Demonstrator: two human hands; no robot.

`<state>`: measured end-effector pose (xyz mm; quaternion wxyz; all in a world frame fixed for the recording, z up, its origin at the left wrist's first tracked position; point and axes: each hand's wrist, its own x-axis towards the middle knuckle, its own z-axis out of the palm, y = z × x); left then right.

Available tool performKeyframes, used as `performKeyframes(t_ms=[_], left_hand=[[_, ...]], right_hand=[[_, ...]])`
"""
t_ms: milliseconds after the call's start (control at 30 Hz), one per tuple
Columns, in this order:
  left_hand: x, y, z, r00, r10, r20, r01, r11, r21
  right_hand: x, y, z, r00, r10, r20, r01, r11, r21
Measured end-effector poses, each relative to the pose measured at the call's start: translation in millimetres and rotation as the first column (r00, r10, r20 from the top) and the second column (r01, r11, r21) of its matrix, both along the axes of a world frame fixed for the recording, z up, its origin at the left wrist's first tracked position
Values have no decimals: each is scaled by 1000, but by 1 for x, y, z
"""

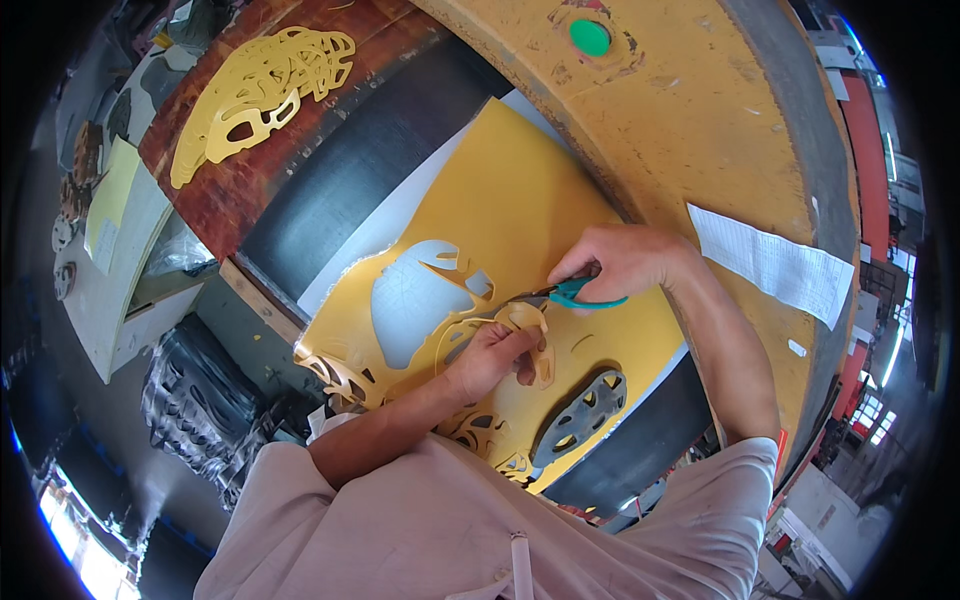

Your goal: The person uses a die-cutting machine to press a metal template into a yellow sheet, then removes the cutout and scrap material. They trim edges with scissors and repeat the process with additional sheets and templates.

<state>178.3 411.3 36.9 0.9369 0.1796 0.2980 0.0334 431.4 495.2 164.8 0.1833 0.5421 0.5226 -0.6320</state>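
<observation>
Head view: the right hand (pixel 632 264) is wrapped around the handles of the teal-handled scissors (pixel 570 291), with the blades pointing left toward the left hand (pixel 492 358). Left thumb and fingers are closed in a pinch on a thin yellow cut piece (pixel 544 370). The work looks like trimming this piece; to do it well, I would keep the pinch firm just beside the cutting line, fingertips clear of the blades, hold the edge taut and take short snips, turning the piece rather than twisting the right wrist.

The piece lies at the left fingertips: part of it curls up beyond them on the far side, by the scissor blades, and part hangs down just to their right. Whether the blades touch it or are parted, I cannot tell. Beneath both hands spreads the yellow sheet (pixel 520 190), with a large cut-out opening left of the blades. A dark perforated sole-shaped plate (pixel 578 418) rests on the sheet, nearer the body and right of the left hand.
</observation>
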Motion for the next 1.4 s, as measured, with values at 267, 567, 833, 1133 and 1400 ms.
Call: performKeyframes(t_ms=[267, 567, 833, 1133, 1400], left_hand=[[-4, -1, -5, 999, -30, 24, 29, 999, 38], [-26, -25, 22, 905, -406, -129, 418, 788, 452], [-32, -11, 73, 762, -603, -235, 608, 542, 580], [-28, -23, 73, 796, -539, -276, 557, 473, 683], [-42, -23, 62, 809, -552, -202, 548, 586, 596]], right_hand=[[-13, 1, 9, 997, 45, 55, -47, 998, 30], [9, -109, 34, 687, -712, -145, 726, 666, 171], [-130, -255, -54, -86, -762, -642, 980, -180, 82], [-231, -291, -61, -497, -602, -626, 719, -689, 91], [-317, -321, -72, -343, -763, -548, 645, -615, 453]])
